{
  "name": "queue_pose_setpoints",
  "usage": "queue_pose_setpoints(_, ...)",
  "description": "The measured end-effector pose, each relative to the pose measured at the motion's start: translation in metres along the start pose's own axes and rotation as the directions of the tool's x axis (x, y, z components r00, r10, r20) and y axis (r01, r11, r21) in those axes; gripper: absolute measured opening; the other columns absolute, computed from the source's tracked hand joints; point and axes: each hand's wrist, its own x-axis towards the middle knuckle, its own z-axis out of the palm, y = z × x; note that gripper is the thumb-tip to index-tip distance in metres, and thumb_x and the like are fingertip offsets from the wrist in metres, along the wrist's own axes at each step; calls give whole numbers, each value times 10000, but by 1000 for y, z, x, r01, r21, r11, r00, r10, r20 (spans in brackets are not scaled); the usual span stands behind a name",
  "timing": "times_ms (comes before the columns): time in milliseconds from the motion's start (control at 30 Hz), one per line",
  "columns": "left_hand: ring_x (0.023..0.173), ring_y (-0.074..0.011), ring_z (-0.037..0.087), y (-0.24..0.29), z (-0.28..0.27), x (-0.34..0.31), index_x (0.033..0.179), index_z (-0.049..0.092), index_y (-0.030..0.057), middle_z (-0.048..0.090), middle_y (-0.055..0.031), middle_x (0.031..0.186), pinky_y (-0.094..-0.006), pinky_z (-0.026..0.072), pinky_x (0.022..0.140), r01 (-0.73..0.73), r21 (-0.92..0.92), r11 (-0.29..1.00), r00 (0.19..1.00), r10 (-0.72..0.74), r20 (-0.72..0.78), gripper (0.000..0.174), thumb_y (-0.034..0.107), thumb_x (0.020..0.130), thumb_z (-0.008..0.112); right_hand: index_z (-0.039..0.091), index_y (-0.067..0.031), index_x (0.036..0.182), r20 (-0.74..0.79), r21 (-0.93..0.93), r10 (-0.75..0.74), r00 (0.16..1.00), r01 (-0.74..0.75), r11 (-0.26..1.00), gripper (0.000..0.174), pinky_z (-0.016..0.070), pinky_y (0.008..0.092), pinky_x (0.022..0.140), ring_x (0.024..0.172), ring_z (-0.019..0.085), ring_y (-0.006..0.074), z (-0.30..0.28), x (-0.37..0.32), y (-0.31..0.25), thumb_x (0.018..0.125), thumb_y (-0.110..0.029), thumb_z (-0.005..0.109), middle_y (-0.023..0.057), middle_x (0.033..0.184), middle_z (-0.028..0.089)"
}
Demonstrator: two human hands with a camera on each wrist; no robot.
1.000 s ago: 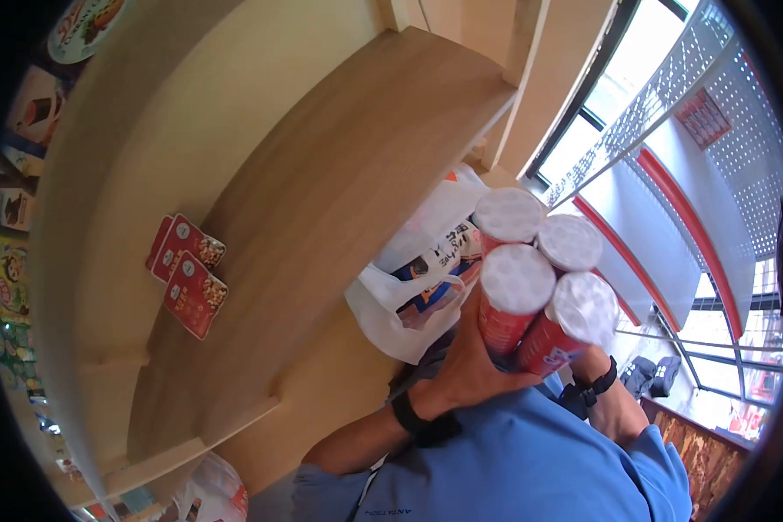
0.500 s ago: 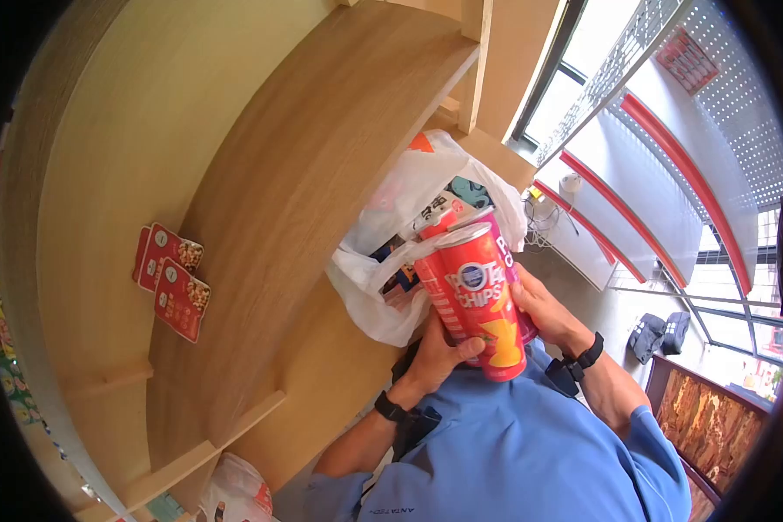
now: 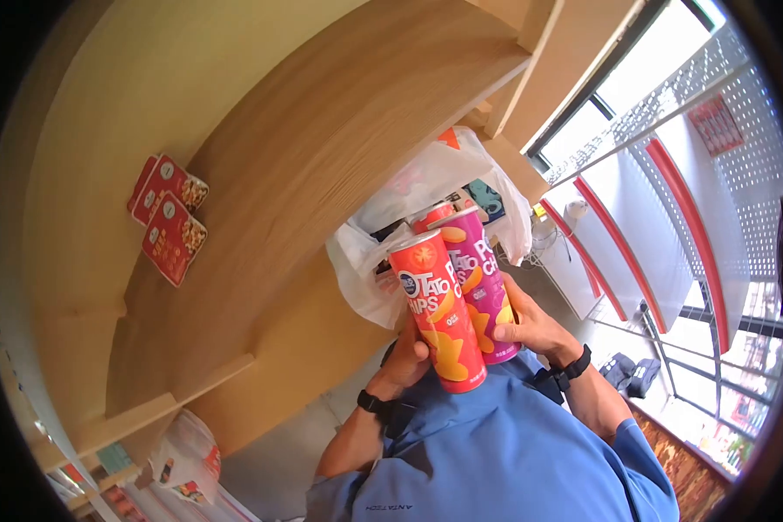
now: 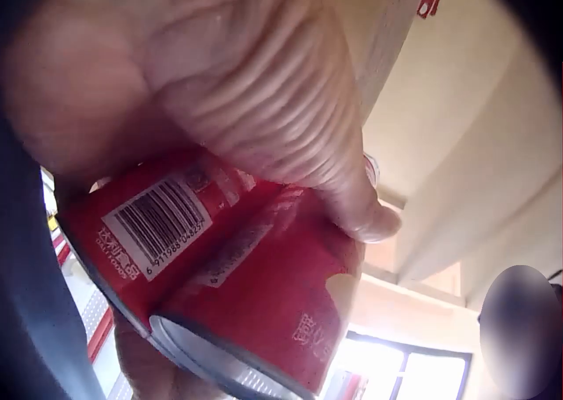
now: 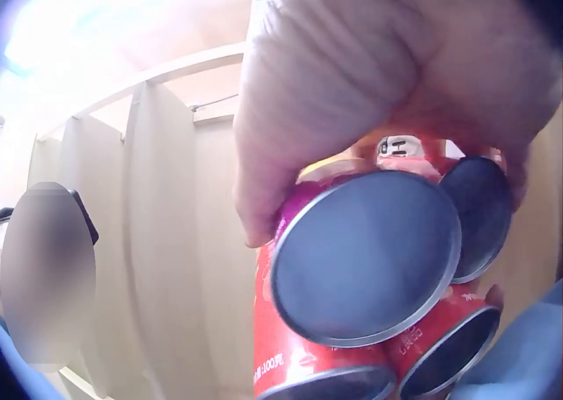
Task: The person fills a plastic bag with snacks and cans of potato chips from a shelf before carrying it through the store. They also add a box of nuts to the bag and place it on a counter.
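Note:
Both hands hold a cluster of potato chip cans upright in front of the body. A red can point(image 3: 444, 326) faces me in the head view, with a purple can point(image 3: 489, 300) beside it and another red can point(image 3: 432, 211) partly hidden behind. My left hand point(image 3: 402, 361) grips the red side, its thumb across the can. Around the purple side curls my right hand point(image 3: 535, 326). In the left wrist view, a barcode point(image 4: 157, 224) shows on a red can below the palm. Several metal can bases, including the purple can's base point(image 5: 365, 255), face the right wrist camera.
A white plastic bag point(image 3: 364, 283) with packaged goods stands behind the cans. Red snack packets point(image 3: 174, 244) lie on the curved wooden shelf point(image 3: 322, 139) at left. Another bag point(image 3: 187, 457) sits at lower left. White shelves with red edges point(image 3: 683, 196) stand at right.
The cans, first seen lids toward me, have tipped so their printed sides show. They then turned a little, bringing the purple can into fuller view. Both hands keep their grip.

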Motion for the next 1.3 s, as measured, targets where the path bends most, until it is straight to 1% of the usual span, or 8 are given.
queue_pose_setpoints(233,1357,-212,504,1,7,-11,1537,286,48,472,-88,1494,-429,458,1123,-131,106,986,978,146,-151,1262,725,631,847,224,-41,1583,145,288,-2,989,-40,957,1163,400,398,1154,1378,478,237,-4,8,1,728,-476,882,132,1512,456)
queue_pose_setpoints(433,1383,-211,474,-9,2,-9,1585,207,67,411,-83,1546,-441,423,1150,-176,11,984,960,174,-218,1306,780,657,787,232,-43,1583,230,404,90,969,-179,897,1154,418,421,1148,1379,483,256,-14,10,17,722,-441,890,142,1516,454)
queue_pose_setpoints(533,1387,-210,464,-16,4,-9,1573,197,92,397,-67,1541,-435,428,1140,-229,93,969,903,247,-353,1311,733,629,843,241,-41,1580,255,330,93,963,-177,927,1146,415,419,1150,1377,486,249,-12,11,13,721,-430,893,137,1513,458)
queue_pose_setpoints(700,1427,-225,409,-17,3,-18,1605,105,129,357,-78,1556,-446,410,1154,-251,77,965,910,262,-320,1333,678,657,865,242,-45,1580,303,281,113,946,-202,938,1130,366,409,1181,1407,442,230,-8,15,2,730,-403,895,120,1524,443)
queue_pose_setpoints(767,1441,-230,388,-17,4,-22,1615,59,140,346,-83,1561,-449,403,1160,-277,99,956,907,294,-301,1358,643,662,885,231,-46,1581,322,74,90,943,-120,990,1111,324,399,1198,1425,404,222,-5,19,-4,753,-385,890,113,1526,429)
queue_pose_setpoints(967,1452,-243,367,-23,1,-30,1617,-33,176,322,-96,1574,-466,389,1175,-219,187,958,895,274,-351,1402,447,664,960,204,-49,1585,387,28,83,918,-102,994,1111,309,399,1201,1425,390,218,1,27,-4,775,-389,885,113,1523,417)
queue_pose_setpoints(1133,1364,-271,497,-32,-15,-51,1612,41,163,410,-114,1518,-458,482,1098,-206,75,976,890,218,-401,1286,307,700,935,178,-49,1596,409,98,83,909,-134,986,1146,331,401,1190,1413,405,220,7,31,10,771,-427,879,117,1521,421)
queue_pose_setpoints(1300,1203,-244,634,-36,-25,-91,1494,339,50,576,-114,1381,-432,552,1017,-177,-49,983,902,142,-406,1074,426,674,922,179,-51,1597,478,305,128,869,-302,903,1147,392,408,1159,1396,442,240,16,31,20,769,-435,872,136,1529,425)
